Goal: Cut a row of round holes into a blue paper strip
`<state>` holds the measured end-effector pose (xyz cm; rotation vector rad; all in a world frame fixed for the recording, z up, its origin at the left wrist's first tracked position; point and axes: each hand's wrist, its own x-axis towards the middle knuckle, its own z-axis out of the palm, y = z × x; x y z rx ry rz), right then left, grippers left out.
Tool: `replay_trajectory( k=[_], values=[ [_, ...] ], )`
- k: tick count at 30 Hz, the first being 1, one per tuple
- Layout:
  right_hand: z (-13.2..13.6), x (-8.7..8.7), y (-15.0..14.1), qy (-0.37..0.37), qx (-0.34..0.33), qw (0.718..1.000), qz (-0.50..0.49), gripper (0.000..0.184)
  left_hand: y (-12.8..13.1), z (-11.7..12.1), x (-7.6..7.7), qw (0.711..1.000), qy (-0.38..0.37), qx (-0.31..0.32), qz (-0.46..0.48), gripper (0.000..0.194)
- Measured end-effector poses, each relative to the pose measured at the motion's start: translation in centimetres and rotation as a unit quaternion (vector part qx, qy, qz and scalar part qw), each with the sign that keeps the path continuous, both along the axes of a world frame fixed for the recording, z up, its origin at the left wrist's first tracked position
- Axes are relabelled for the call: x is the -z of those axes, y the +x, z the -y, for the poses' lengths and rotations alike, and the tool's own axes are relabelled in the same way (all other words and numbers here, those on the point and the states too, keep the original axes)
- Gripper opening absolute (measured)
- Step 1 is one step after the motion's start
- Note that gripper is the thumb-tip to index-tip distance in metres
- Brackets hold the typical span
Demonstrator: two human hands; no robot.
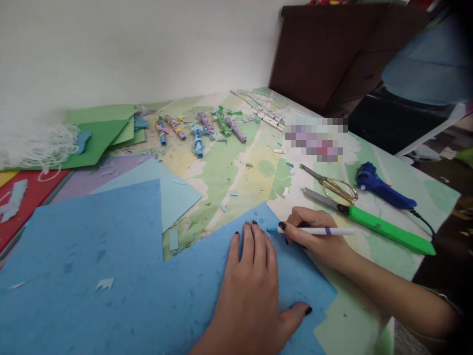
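My left hand [253,283] lies flat, fingers stretched out, pressing on a big blue paper sheet [111,276] at the table's near edge. My right hand [314,236] is closed round a white marker with a blue tip [314,230]. The tip touches the sheet's far corner, just right of my left fingertips, beside small drawn circles [260,220].
Gold-handled scissors [332,186], a green-handled knife [373,224] and a blue glue gun [380,186] lie to the right. Rolled paper pieces [201,130] and markers [268,118] sit at the back. Green sheets [99,133], white string [40,143], a red sheet [25,197] at left.
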<state>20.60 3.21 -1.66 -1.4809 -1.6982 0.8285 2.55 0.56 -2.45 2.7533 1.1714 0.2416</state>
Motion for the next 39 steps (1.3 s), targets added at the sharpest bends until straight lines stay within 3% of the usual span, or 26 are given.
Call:
replay_trajectory(
  k=[25, 39],
  values=[
    [0.03, 0.13, -0.12, 0.008, 0.029, 0.999, -0.029, 0.027, 0.13, -0.04, -0.25, 1.0, -0.004, 0.0, -0.011, 0.093],
    [0.08, 0.23, 0.04, 0.001, -0.001, 1.0, -0.013, 0.028, 0.12, -0.08, -0.25, 1.0, -0.006, -0.003, -0.012, 0.092]
  ],
)
